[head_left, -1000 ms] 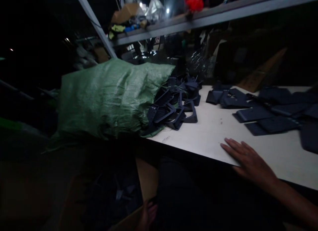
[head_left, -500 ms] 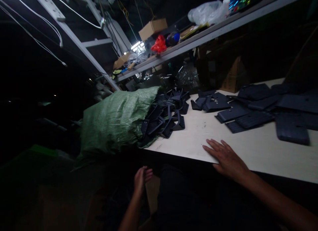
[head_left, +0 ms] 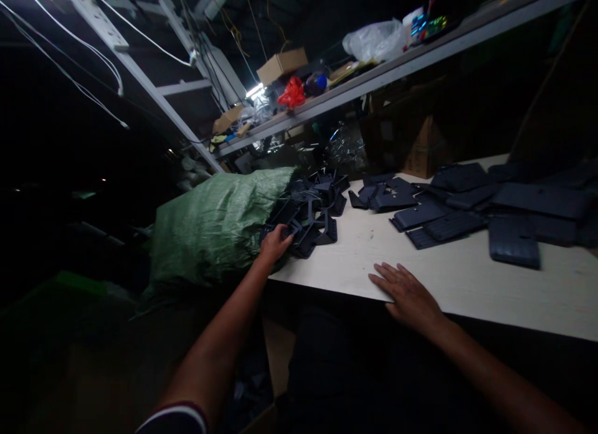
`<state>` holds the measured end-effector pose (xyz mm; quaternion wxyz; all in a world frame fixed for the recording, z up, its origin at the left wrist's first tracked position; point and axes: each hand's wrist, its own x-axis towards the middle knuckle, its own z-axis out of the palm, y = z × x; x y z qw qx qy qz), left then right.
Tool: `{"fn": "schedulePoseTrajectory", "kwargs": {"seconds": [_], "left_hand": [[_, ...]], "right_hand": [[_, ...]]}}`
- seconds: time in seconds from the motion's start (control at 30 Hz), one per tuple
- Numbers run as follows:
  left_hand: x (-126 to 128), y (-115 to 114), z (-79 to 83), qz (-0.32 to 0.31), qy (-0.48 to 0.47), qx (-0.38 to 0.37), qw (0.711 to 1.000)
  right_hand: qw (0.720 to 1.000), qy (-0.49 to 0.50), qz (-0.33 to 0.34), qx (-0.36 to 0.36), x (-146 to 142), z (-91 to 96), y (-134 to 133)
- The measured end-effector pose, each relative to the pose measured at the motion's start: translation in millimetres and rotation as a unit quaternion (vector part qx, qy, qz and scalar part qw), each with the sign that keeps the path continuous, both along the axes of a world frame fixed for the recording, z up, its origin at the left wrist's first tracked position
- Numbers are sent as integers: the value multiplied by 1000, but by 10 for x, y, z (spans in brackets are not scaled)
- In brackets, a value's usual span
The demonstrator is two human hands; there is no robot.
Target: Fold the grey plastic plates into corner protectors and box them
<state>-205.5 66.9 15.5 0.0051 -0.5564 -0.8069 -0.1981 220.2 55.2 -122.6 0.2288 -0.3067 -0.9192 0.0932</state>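
A green woven sack (head_left: 215,225) lies on its side at the left end of the pale table (head_left: 467,284), and several dark plastic bracket parts (head_left: 313,213) spill from its mouth. My left hand (head_left: 275,244) reaches up to that pile, its fingers curled on one dark bracket part at the sack's mouth. My right hand (head_left: 408,297) lies flat on the table's near edge, fingers stretched out, holding nothing.
Several flat dark panels (head_left: 490,216) lie spread over the table's right half. A cardboard box (head_left: 425,154) stands at the back. A metal shelf (head_left: 374,79) above carries boxes, bags and a red item. Below the table it is dark.
My left hand has risen from below the table edge to the pile of brackets at the sack's mouth. My right hand stays flat on the table.
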Motion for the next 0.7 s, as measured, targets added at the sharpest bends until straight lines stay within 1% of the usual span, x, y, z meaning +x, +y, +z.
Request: {"fn": "schedulePoseTrajectory", "kwargs": {"seconds": [0.1,0.17,0.23,0.33,0.4,0.47,0.57,0.7], "left_hand": [[0,278,42,-5,58,-69,996],[33,405,66,-24,84,-117,989],[80,474,94,-54,103,-149,982],[135,486,137,-110,124,-170,971],[137,465,170,-140,132,-172,966],[105,448,220,-154,133,-161,966],[14,446,344,-150,120,-123,974],[-169,488,554,-128,76,-64,987]], "right_hand": [[1000,-5,-8,8,-17,-16,-3],[1000,-4,-15,8,-29,-34,-5],[1000,-2,-22,1,-40,-48,-11],[1000,3,-26,-13,-55,-54,-19],[999,1,-27,-23,-62,-46,-21],[999,-1,-30,-31,-66,-22,-23],[998,-4,-36,-44,-69,43,-32],[997,-4,-37,-74,-73,153,-63]]}}
